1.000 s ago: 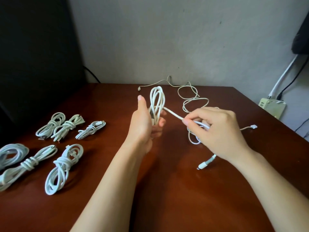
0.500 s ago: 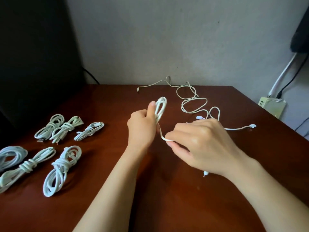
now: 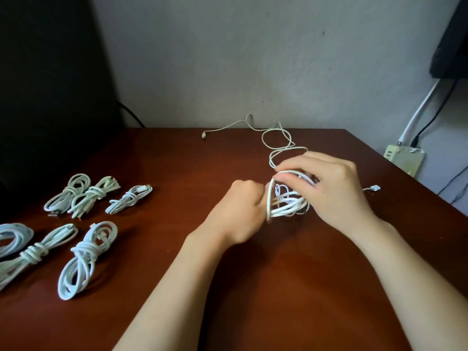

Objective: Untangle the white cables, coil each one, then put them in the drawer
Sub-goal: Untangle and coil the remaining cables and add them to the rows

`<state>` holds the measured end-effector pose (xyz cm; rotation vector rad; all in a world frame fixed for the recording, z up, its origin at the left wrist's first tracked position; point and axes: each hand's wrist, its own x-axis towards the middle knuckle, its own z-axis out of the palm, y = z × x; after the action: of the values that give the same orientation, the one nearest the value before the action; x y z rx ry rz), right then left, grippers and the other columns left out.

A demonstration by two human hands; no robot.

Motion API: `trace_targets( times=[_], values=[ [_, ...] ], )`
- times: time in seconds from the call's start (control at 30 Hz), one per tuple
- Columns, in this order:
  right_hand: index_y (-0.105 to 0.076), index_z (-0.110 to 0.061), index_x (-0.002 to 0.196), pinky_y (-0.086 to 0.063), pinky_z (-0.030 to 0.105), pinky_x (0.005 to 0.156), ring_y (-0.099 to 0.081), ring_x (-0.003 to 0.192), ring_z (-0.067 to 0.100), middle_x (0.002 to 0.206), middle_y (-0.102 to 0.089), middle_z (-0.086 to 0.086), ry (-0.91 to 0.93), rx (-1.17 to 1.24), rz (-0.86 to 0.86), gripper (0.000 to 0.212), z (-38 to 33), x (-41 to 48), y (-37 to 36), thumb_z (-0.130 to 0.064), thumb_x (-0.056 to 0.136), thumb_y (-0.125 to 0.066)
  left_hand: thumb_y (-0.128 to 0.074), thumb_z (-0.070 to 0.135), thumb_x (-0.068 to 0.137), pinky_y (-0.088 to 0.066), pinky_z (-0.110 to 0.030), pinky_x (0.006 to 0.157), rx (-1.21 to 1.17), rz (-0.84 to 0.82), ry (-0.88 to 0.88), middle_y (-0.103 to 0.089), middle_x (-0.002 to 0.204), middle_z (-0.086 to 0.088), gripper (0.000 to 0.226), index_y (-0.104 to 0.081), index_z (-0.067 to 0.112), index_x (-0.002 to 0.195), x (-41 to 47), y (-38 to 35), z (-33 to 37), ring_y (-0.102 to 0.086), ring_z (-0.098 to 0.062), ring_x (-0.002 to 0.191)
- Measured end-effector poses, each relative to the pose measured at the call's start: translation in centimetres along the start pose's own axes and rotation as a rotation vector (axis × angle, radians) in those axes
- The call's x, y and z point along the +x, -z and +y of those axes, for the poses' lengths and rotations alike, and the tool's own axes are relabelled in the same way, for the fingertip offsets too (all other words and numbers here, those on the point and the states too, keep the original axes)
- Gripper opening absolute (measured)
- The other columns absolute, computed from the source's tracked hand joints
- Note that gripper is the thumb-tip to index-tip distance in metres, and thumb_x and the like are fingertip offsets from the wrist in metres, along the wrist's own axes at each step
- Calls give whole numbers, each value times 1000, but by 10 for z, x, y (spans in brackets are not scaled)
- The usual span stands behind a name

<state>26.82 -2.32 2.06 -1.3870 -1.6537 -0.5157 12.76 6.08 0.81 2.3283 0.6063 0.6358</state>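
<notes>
Six tied cable bundles: lying at 9 o'clock on the table. Left hand: fist curled round the white coil, which juts out at its 3 o'clock. Right hand: fingertips pinching a strand atop the coil, coil at its 8 o'clock. Loose cable: looped at 12 o'clock.

We appear to be in a home room, at a desk. A reddish-brown wooden table stands against a plain, scuffed grey wall. A pale power strip hangs at three o'clock with cords climbing above it (one white, one black), and a dark panel looms at ten o'clock.
</notes>
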Motion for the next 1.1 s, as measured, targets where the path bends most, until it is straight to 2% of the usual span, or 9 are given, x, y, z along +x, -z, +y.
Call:
trace_targets(
  times=[0.07, 0.17, 0.3, 0.47, 0.57, 0.7, 0.9, 1.0, 1.1],
  values=[
    [-75, -13, 79, -38, 7, 66, -55, 66, -6, 74, -65, -12, -84, 105, -31, 4, 1, 1, 0, -16, 79, -72, -40, 20, 98, -43, -26, 52, -57, -15, 0, -51, 44, -1, 47, -59, 5, 58, -2, 0, 1, -47, -15, 43],
    [-72, -25, 77, -43, 11, 58, -57, 57, 6, 69, -68, -8, -282, 249, -89, 13, 0, 1, 0, -12, 79, -74, -36, 23, 101, -38, -17, 49, -182, -24, 22, -49, 39, 0, 54, -60, 2, 58, -2, -1, -1, -44, -9, 39],
    [-72, -17, 79, -50, 13, 62, -66, 65, 5, 70, -71, -4, -572, 528, -85, 10, -1, 5, 1, -6, 79, -72, -35, 26, 100, -38, -27, 56, -380, 10, 8, -45, 36, 0, 57, -58, 6, 52, -2, -1, -2, -44, -12, 40],
    [-68, -14, 72, -45, 11, 56, -61, 57, -1, 59, -67, -9, -664, 557, -81, 13, -4, 3, -11, -5, 81, -68, -39, 46, 94, -33, -25, 53, -557, 50, -36, -44, 39, -7, 63, -59, 6, 50, -4, 3, 1, -40, -15, 40],
    [-71, -18, 76, -47, 13, 61, -62, 64, 1, 66, -70, -7, -646, 481, -106, 23, -4, 0, -15, 0, 86, -62, -38, 45, 100, -33, -24, 52, -515, 136, -14, -46, 38, -6, 68, -59, 3, 50, -2, 4, 3, -41, -11, 39],
    [-70, -27, 71, -50, 41, 63, -61, 66, 37, 64, -67, 4, -541, 331, -169, 14, -7, -7, -23, -26, 85, -66, -27, 41, 104, -34, -28, 55, -454, 370, 99, -50, 38, -1, 72, -58, 5, 49, 4, 7, -4, -45, -6, 38],
    [-68, -20, 75, -34, 15, 56, -47, 58, 3, 64, -50, -18, -175, 58, -286, 12, -19, -11, -26, -22, 85, -62, -26, 45, 102, -43, -26, 49, -438, 559, 329, -56, 63, -3, 48, -50, 18, 71, 8, 6, -19, -54, -18, 55],
    [-67, -22, 83, -44, 25, 58, -50, 62, 9, 73, -54, -14, -143, 6, -369, 12, -24, -14, -27, -25, 83, -55, -24, 48, 101, -34, -19, 37, -484, 548, 381, -55, 69, -10, 49, -51, 18, 74, 9, 8, -25, -50, -22, 53],
    [-68, -21, 94, -49, 32, 58, -51, 61, 9, 82, -59, -13, -65, -41, -410, 18, -31, -15, -26, -24, 83, -54, -20, 50, 102, -30, -17, 35, -592, 517, 428, -51, 53, -6, 59, -55, 10, 77, 10, 10, -25, -43, -12, 37]
  ],
)
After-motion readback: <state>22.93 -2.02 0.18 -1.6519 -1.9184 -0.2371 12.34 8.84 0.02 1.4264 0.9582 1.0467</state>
